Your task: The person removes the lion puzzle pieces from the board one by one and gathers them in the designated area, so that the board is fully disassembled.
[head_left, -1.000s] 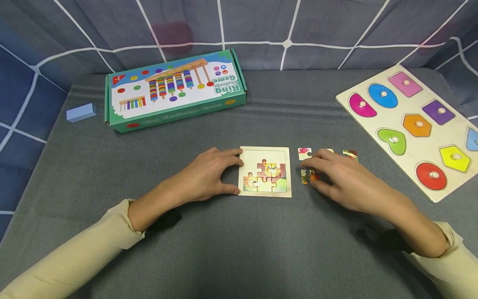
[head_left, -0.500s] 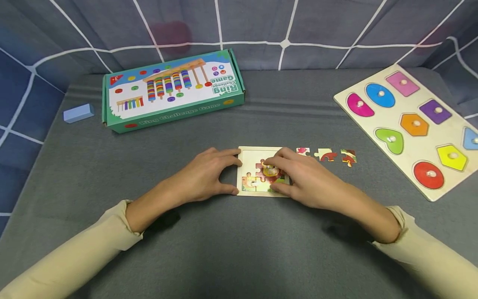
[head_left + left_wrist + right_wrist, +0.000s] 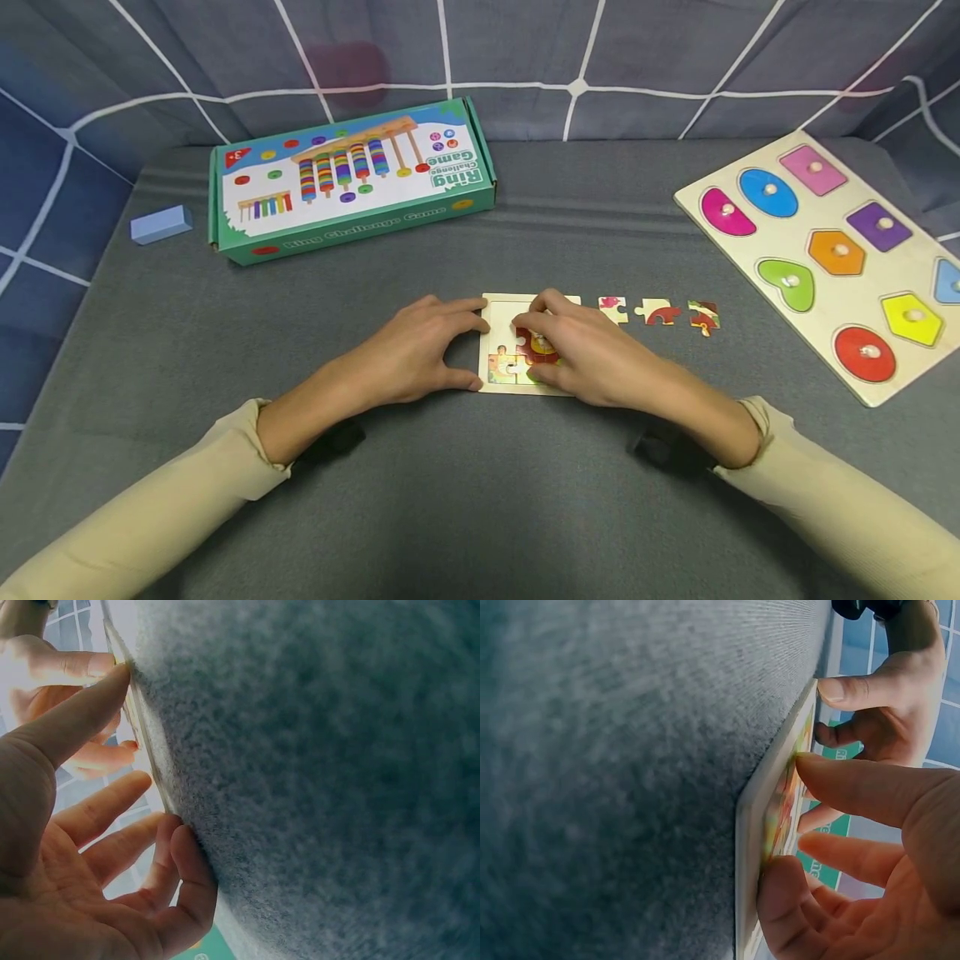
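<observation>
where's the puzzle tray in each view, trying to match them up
Head: the puzzle tray sits slightly right of and below centre, partly hidden by the right hand.
Left wrist: a thin, nearly edge-on strip of the puzzle tray runs down the upper left.
Right wrist: the puzzle tray slants just right of centre, down to the bottom edge.
Shared landmark: the left hand, touching its edge.

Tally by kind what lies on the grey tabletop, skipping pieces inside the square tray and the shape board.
Loose jigsaw pieces: 3
Square tray: 1
Shape board: 1
Green game box: 1
Blue block: 1
Total: 7
</observation>
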`<action>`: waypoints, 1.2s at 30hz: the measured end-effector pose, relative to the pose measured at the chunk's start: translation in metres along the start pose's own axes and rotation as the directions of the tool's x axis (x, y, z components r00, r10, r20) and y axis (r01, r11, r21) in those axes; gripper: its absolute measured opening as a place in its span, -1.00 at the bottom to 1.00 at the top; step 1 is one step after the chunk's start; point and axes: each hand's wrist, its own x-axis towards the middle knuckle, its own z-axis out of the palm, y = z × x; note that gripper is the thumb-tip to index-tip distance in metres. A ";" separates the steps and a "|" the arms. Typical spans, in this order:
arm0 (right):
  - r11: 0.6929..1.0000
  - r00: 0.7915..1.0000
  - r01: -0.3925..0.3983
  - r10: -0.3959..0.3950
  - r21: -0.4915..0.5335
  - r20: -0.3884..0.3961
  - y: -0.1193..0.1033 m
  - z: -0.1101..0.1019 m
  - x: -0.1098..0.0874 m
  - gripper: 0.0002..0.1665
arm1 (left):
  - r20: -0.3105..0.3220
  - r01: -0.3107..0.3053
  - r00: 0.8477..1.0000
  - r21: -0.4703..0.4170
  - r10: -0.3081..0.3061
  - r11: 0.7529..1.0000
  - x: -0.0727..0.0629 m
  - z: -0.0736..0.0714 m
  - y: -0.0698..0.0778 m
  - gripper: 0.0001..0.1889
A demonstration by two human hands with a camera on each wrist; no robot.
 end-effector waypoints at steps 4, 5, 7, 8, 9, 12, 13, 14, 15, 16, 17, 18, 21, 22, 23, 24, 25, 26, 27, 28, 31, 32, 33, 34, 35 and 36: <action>1.000 1.000 -0.011 0.010 0.021 0.027 0.000 -0.002 0.002 -0.49 | 0.000 0.000 1.000 -0.002 0.000 1.000 0.000 0.000 0.000 -0.37; 0.999 0.999 -0.013 0.012 0.029 0.034 0.000 -0.002 0.002 -0.48 | -0.001 -0.002 1.000 -0.002 0.002 1.000 0.000 0.000 0.000 -0.37; 0.999 0.999 -0.021 0.019 0.043 0.044 0.001 -0.003 0.004 -0.45 | -0.006 -0.007 1.000 -0.003 0.007 1.000 0.000 0.000 0.000 -0.37; 0.999 0.999 -0.025 0.023 0.047 0.048 0.001 -0.003 0.004 -0.43 | -0.009 -0.011 1.000 -0.003 0.011 1.000 0.000 0.000 0.000 -0.37; 0.998 0.998 -0.030 0.027 0.051 0.051 0.002 -0.004 0.005 -0.42 | -0.011 -0.014 1.000 -0.004 0.014 1.000 0.000 0.001 0.000 -0.37; 0.998 0.998 -0.032 0.029 0.048 0.057 0.002 -0.004 0.005 -0.43 | -0.018 -0.021 1.000 -0.004 0.021 1.000 -0.001 0.001 0.000 -0.37; 0.998 0.998 -0.031 0.028 0.046 0.055 0.002 -0.003 0.005 -0.44 | -0.019 -0.021 1.000 -0.003 0.021 1.000 -0.001 0.001 0.000 -0.37; 0.999 0.998 -0.029 0.027 0.045 0.052 0.002 -0.003 0.005 -0.45 | -0.020 -0.020 1.000 -0.003 0.020 1.000 -0.001 0.001 0.000 -0.37; 0.999 0.999 -0.026 0.024 0.044 0.048 0.002 -0.003 0.005 -0.47 | -0.020 -0.018 1.000 -0.002 0.018 1.000 -0.001 0.000 0.000 -0.37; 0.999 0.999 -0.021 0.020 0.040 0.042 0.001 -0.003 0.005 -0.49 | -0.019 -0.017 1.000 0.000 0.017 1.000 -0.001 0.000 0.000 -0.37; 0.999 0.999 -0.019 0.017 0.035 0.035 0.001 -0.003 0.005 -0.50 | -0.019 -0.017 1.000 0.000 0.017 1.000 -0.001 0.000 0.000 -0.37; 0.999 0.999 -0.020 0.019 0.034 0.033 0.001 -0.003 0.004 -0.50 | -0.018 -0.017 1.000 0.000 0.017 1.000 -0.001 0.000 0.000 -0.37; 0.999 0.999 -0.023 0.022 0.030 0.027 0.000 -0.003 0.004 -0.49 | -0.016 -0.015 1.000 -0.002 0.015 1.000 -0.001 0.000 0.000 -0.37; 0.999 0.999 -0.026 0.025 0.029 0.026 -0.001 -0.003 0.003 -0.48 | -0.016 -0.016 1.000 -0.003 0.016 1.000 -0.001 0.000 0.000 -0.37; 0.999 0.999 -0.030 0.029 0.029 0.025 -0.001 -0.003 0.003 -0.46 | -0.016 -0.015 1.000 -0.004 0.015 1.000 -0.001 0.000 0.000 -0.37; 0.999 0.999 -0.032 0.031 0.028 0.022 -0.001 -0.003 0.003 -0.46 | -0.016 -0.015 1.000 -0.005 0.015 1.000 -0.001 0.001 0.000 -0.37; 0.999 0.999 -0.033 0.032 0.027 0.017 -0.001 -0.002 0.002 -0.45 | -0.017 -0.015 1.000 -0.004 0.015 1.000 -0.001 0.001 0.000 -0.37; 0.999 0.999 -0.035 0.034 0.028 0.013 -0.002 -0.002 0.002 -0.45 | -0.018 -0.016 1.000 -0.005 0.016 1.000 -0.001 0.001 0.000 -0.37; 0.999 0.999 -0.036 0.035 0.028 0.009 -0.002 -0.002 0.002 -0.45 | -0.019 -0.017 1.000 -0.005 0.017 1.000 -0.001 0.001 0.000 -0.37; 0.999 0.999 -0.036 0.036 0.027 0.005 -0.002 -0.002 0.002 -0.45 | -0.021 -0.018 1.000 -0.004 0.018 1.000 0.000 0.001 -0.001 -0.37; 0.999 0.999 -0.032 0.032 0.019 -0.013 -0.002 -0.001 0.001 -0.45 | -0.025 -0.022 0.999 -0.003 0.022 1.000 0.000 0.001 -0.001 -0.38; 1.000 0.999 -0.028 0.028 0.014 -0.019 -0.002 -0.001 0.001 -0.45 | -0.027 -0.024 0.999 -0.002 0.024 1.000 0.000 0.001 -0.001 -0.38; 1.000 0.999 -0.022 0.022 0.008 -0.027 -0.002 0.000 0.000 -0.44 | -0.027 -0.025 0.999 -0.001 0.025 1.000 0.000 0.001 -0.001 -0.38; 1.000 0.999 -0.016 0.016 0.001 -0.034 -0.003 0.000 0.000 -0.44 | -0.028 -0.025 0.999 0.000 0.025 1.000 0.000 0.001 -0.001 -0.37; 1.000 0.999 -0.009 0.008 -0.008 -0.040 -0.003 0.000 0.000 -0.43 | -0.029 -0.025 0.999 0.001 0.025 1.000 0.000 0.001 -0.001 -0.37; 1.000 0.999 -0.002 0.001 -0.016 -0.045 -0.003 0.000 0.000 -0.43 | -0.030 -0.026 0.999 0.002 0.026 1.000 0.001 0.001 -0.001 -0.37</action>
